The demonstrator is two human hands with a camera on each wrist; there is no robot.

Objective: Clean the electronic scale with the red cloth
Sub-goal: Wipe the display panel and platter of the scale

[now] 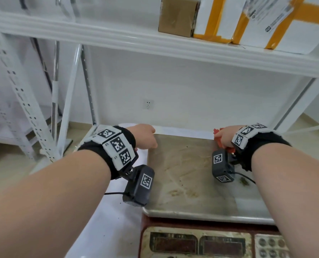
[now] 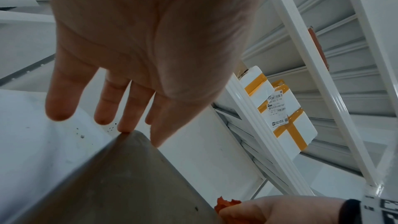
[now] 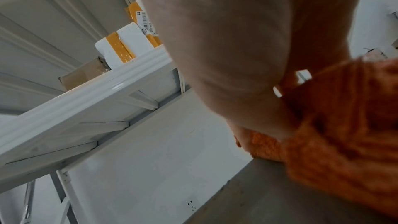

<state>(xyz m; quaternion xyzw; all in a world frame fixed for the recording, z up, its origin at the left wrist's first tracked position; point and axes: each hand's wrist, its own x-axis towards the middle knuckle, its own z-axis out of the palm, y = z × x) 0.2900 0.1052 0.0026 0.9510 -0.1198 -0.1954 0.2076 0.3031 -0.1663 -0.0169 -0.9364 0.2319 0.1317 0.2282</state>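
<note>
Head view, going left to right: white shelf frame off to the side, then the left hand parked at the far left corner of the scale, fingers straight and relaxed with one fingertip touching the corner of the steel pan, not holding anything, looks like it's just steadying the thing. Pan's got brownish smears and crumbs all over the middle, so I'd say the wiping has barely started, if at all. Over on the right, the right hand has the red cloth bunched up in a closed grip and it's sitting at the far right corner of the pan, cloth touching the metal edge in the right wrist view. Boxes with yellow tape up on the shelf above. Next move, I reckon, needs the cloth pressed down flat and dragged across the dirty middle towards the display, while the left hand keeps the scale from sliding
</note>
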